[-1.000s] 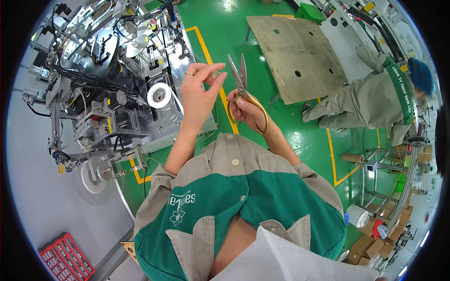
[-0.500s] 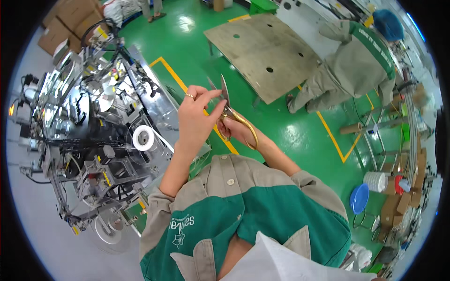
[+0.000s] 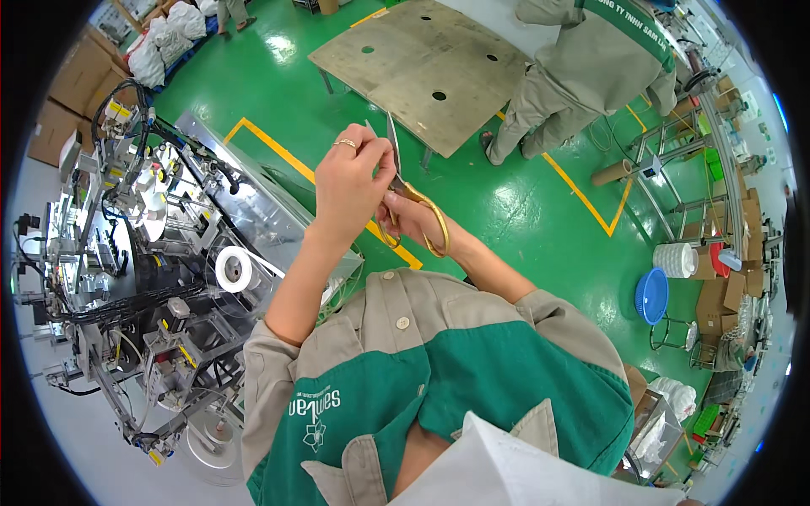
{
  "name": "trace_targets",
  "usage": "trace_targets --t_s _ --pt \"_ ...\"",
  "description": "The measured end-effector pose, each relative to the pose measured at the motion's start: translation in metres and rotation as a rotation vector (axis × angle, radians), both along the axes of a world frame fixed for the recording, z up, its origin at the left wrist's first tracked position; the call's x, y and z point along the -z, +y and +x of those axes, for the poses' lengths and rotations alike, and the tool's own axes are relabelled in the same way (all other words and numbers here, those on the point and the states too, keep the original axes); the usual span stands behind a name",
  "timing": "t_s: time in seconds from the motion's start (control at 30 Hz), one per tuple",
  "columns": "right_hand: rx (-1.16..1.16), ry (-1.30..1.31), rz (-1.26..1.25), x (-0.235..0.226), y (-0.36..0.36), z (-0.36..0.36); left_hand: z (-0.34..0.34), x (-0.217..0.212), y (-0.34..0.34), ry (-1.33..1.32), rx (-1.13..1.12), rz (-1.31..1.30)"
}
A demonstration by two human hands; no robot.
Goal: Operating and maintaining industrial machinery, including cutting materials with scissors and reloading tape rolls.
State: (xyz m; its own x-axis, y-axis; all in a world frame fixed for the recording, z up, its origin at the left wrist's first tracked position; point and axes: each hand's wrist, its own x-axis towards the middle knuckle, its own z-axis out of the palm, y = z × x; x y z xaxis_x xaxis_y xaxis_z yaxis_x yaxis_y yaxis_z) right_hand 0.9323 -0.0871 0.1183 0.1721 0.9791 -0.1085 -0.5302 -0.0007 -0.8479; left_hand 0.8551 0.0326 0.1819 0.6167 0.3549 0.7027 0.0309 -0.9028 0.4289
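Note:
In front of my chest my right hand (image 3: pixel 412 218) grips a pair of scissors (image 3: pixel 431 206) with gold handles. Their metal blades point up and away from me, slightly apart. My left hand (image 3: pixel 350 181) is close beside the blades, its thumb and fingers drawn together in a pinch. Whatever lies between those fingertips is hidden. A ring (image 3: pixel 344 142) circles one finger of that hand.
On my left stands a machine (image 3: pixel 160 253) with a white reel (image 3: pixel 236 270). A metal-topped table (image 3: pixel 405 63) is ahead, with a person (image 3: pixel 557 93) beside it. A wheeled frame (image 3: pixel 675 177), blue basin (image 3: pixel 651 295) and cardboard boxes (image 3: pixel 717 312) are at right.
My left fingers, spread near the blades before, have closed into a pinch. The scissors have shifted slightly left with my right hand. The whole view has turned, moving the table leftward and up.

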Motion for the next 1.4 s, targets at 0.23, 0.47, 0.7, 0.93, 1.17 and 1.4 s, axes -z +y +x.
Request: trace_targets --t_s 0.23,0.47,0.7,0.93,1.17,1.4 --pt "-0.088 0.119 0.049 0.001 -0.021 0.011 0.004 -0.01 0.024 -0.095 -0.042 0.042" --pt "-0.239 0.362 0.167 -0.001 -0.037 0.024 -0.013 -0.016 0.055 -0.138 -0.093 -0.497" --pt "-0.488 0.972 0.395 0.015 -0.039 0.026 -0.016 0.034 0.015 -0.308 0.519 -1.449" --pt "-0.456 0.939 0.358 0.013 -0.027 0.019 -0.012 0.026 -0.023 -0.265 0.548 -1.583" --pt "-0.494 0.843 0.302 0.014 -0.026 0.013 -0.011 0.033 -0.016 -0.285 0.444 -1.496" --pt "-0.623 0.984 0.36 0.019 -0.032 0.014 -0.014 0.037 0.016 -0.423 0.158 -1.111"
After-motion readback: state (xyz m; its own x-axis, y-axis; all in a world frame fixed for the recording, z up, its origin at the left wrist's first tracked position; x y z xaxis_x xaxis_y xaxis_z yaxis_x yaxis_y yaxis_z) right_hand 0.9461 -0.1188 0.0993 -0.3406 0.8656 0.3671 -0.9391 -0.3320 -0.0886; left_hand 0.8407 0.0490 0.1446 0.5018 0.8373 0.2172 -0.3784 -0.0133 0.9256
